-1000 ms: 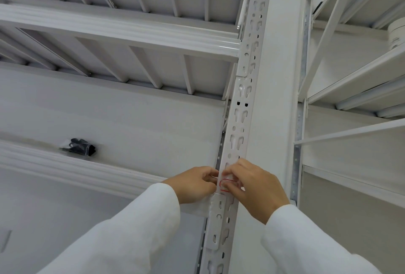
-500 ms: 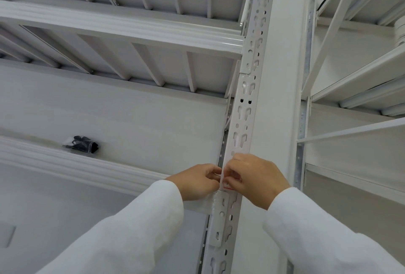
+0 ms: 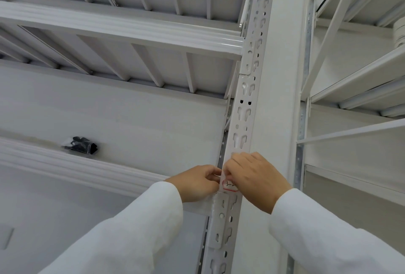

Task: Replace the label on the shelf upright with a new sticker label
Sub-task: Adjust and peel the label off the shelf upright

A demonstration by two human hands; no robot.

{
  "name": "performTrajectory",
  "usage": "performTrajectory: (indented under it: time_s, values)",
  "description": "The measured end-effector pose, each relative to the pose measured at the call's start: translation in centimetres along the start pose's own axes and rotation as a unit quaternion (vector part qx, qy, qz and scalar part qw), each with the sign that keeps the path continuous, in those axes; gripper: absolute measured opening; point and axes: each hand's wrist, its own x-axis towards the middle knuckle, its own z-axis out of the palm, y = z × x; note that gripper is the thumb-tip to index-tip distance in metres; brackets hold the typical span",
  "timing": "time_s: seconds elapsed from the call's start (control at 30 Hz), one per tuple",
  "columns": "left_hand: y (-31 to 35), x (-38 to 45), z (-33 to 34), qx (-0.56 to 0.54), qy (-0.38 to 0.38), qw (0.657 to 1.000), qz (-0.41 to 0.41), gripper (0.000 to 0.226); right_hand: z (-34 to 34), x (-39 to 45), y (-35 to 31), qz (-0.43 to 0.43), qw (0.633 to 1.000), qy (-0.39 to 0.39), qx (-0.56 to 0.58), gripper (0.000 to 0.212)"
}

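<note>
A white perforated shelf upright (image 3: pixel 242 120) runs from bottom centre up to the top. On it, at hand height, sits a small white label with a red border and handwriting (image 3: pixel 229 186). My left hand (image 3: pixel 197 182) is curled at the label's left edge, fingertips pinched there. My right hand (image 3: pixel 254 180) covers the label's upper and right part, fingers pressed against the upright. Only the label's lower strip shows; whether it is stuck down or lifted at the edge cannot be told.
A shelf beam (image 3: pixel 72 164) meets the upright at the left, with a black item in a clear bag (image 3: pixel 81 145) lying on the shelf behind it. Another beam (image 3: pixel 131 30) crosses overhead. A second rack (image 3: pixel 350 98) stands to the right.
Both hands have stayed together on the label; the right hand has slid slightly up over it, leaving the label's lower red-bordered strip showing. The view has tilted a little.
</note>
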Motion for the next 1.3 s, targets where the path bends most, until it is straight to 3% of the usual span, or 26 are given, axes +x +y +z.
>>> performTrajectory:
  time_s: [0.2, 0.43, 0.53, 0.83, 1.07, 1.17, 1.3]
  values:
    - [0.2, -0.1, 0.0, 0.002, 0.006, 1.000, 0.001, 0.044, 0.1, -1.6, 1.0, 0.006, 0.999, 0.028, 0.030, 0.035]
    - [0.1, -0.1, -0.1, 0.001, -0.002, 1.000, -0.006, 0.046, 0.0, -1.1, 0.6, 0.000, 0.998, 0.031, 0.047, 0.003]
    - [0.1, -0.1, 0.0, -0.005, -0.005, 1.000, -0.006, 0.046, -0.2, -0.7, 0.4, -0.008, 0.999, 0.012, 0.044, 0.018]
    - [0.0, 0.1, 0.0, 0.003, 0.001, 1.000, -0.006, 0.045, 0.7, -0.3, 0.2, -0.037, 0.999, 0.022, 0.009, 0.026]
    - [-0.1, 0.1, 0.0, -0.007, 0.000, 1.000, -0.005, 0.045, 1.2, -0.9, 0.2, -0.010, 0.998, 0.039, 0.052, 0.026]
    - [-0.1, 0.1, 0.0, -0.004, 0.001, 1.000, -0.002, 0.045, 0.8, -0.9, 0.2, 0.030, 0.994, 0.046, 0.096, 0.016]
    - [-0.1, 0.1, 0.0, 0.000, 0.005, 1.000, -0.004, 0.045, 0.3, -0.7, 0.4, 0.045, 0.993, 0.044, 0.104, 0.023]
